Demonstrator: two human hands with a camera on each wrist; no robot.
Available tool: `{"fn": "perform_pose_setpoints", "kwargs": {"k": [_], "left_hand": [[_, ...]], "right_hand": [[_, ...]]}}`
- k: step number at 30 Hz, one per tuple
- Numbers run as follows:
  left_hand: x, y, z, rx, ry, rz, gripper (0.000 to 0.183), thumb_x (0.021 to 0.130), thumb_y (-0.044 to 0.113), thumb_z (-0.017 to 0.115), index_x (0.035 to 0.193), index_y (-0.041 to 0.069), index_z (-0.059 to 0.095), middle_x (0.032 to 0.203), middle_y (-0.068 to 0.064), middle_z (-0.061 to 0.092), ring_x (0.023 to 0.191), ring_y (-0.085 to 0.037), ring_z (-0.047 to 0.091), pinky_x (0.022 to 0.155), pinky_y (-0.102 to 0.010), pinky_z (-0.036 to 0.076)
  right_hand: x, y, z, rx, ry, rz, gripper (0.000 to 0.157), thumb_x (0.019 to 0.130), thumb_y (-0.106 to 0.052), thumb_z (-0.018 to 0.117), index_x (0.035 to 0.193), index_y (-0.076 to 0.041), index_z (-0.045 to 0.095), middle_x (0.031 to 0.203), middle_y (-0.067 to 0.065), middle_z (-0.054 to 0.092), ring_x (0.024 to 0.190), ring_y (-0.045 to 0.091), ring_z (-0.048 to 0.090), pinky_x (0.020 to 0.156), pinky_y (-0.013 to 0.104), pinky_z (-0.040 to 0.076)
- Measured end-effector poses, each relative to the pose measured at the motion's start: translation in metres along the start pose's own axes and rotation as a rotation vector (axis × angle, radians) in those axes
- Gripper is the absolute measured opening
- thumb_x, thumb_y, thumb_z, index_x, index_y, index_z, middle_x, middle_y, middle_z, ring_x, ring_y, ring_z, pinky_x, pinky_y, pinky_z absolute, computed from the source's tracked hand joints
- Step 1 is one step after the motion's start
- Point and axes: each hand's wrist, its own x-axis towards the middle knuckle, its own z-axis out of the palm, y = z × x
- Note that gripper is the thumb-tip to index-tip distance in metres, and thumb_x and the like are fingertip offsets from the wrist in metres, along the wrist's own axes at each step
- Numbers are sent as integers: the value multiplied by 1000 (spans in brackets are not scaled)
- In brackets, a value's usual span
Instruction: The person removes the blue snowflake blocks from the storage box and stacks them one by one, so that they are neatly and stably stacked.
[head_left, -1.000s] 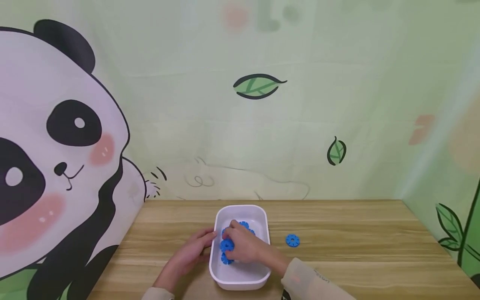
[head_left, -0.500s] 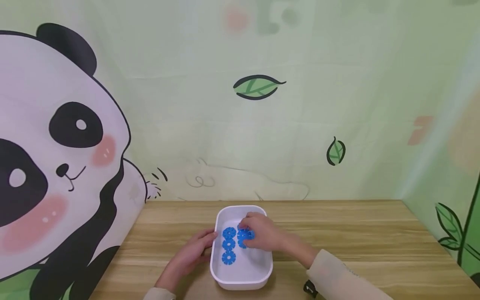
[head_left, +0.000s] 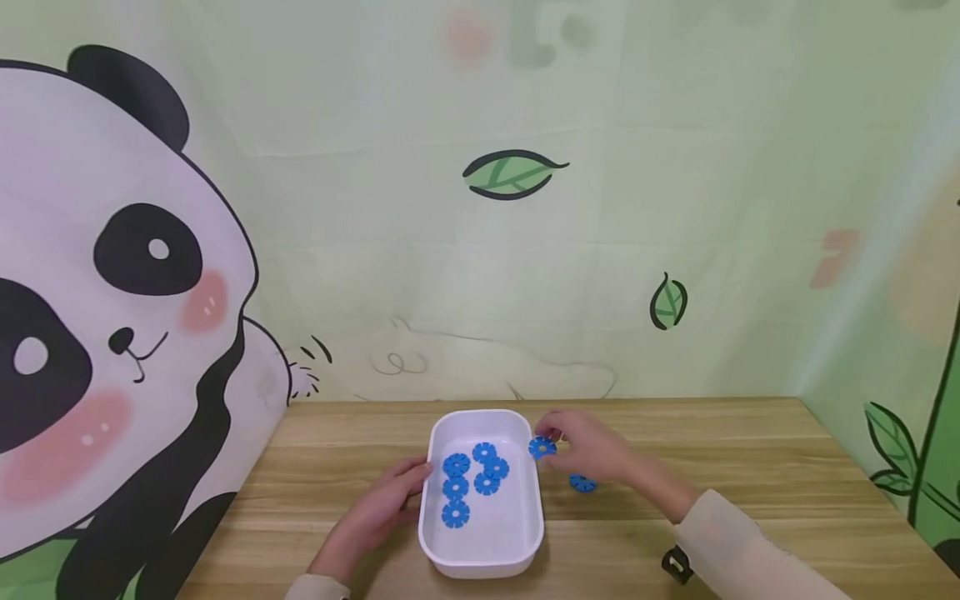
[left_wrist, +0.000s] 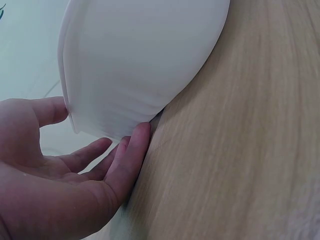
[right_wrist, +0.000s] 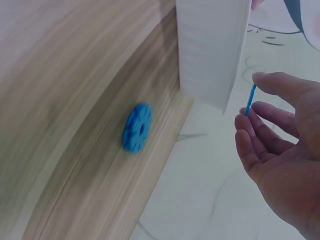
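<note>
My right hand [head_left: 588, 446] pinches a blue notched snowflake disc [head_left: 542, 448] between thumb and fingers, just past the right rim of the white plastic tub [head_left: 480, 557]. Edge-on, the same disc [right_wrist: 250, 99] shows thin in the right wrist view. My left hand [head_left: 386, 504] rests against the tub's left side. Its thumb touches the rim and its fingertips touch low on the wall [left_wrist: 135, 60] in the left wrist view. Inside the tub lie several blue discs [head_left: 455, 513], in a column at left and a cluster to its right.
On the wooden table [head_left: 360, 425], right of the tub, lies another blue disc piece [right_wrist: 137, 128], thick enough to look stacked. A small black object [head_left: 677, 565] shows under the right sleeve. Behind the table hangs a green panda-print backdrop [head_left: 360, 250].
From inside the tub, my right hand has moved right and out over the rim, now carrying a blue disc. The column and cluster in the tub are uncovered. My left hand has stayed at the side.
</note>
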Motion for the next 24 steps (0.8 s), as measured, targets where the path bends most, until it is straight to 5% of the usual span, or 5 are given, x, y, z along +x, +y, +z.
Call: {"fn": "perform_pose_setpoints", "kwargs": {"k": [10,24], "left_hand": [[0,1,0,5,7,-9,67,112,39,52,157,-7,38,153,-31,50,141,-47,49,106,-58,53],[0,0,-2,27,3,-15,68,111,43,53,158,-5,39,154,-30,49,142,-47,49,105,-57,54]], "right_hand": [[-14,31,-8,-47,9,11,29,92,-16,84,114,-1,73,106,3,69,102,26,66,91,47,61],[-36,63,12,-104,-18,-34,30,90,-12,85,113,3,73,104,5,67,97,22,64,88,43,59]]}}
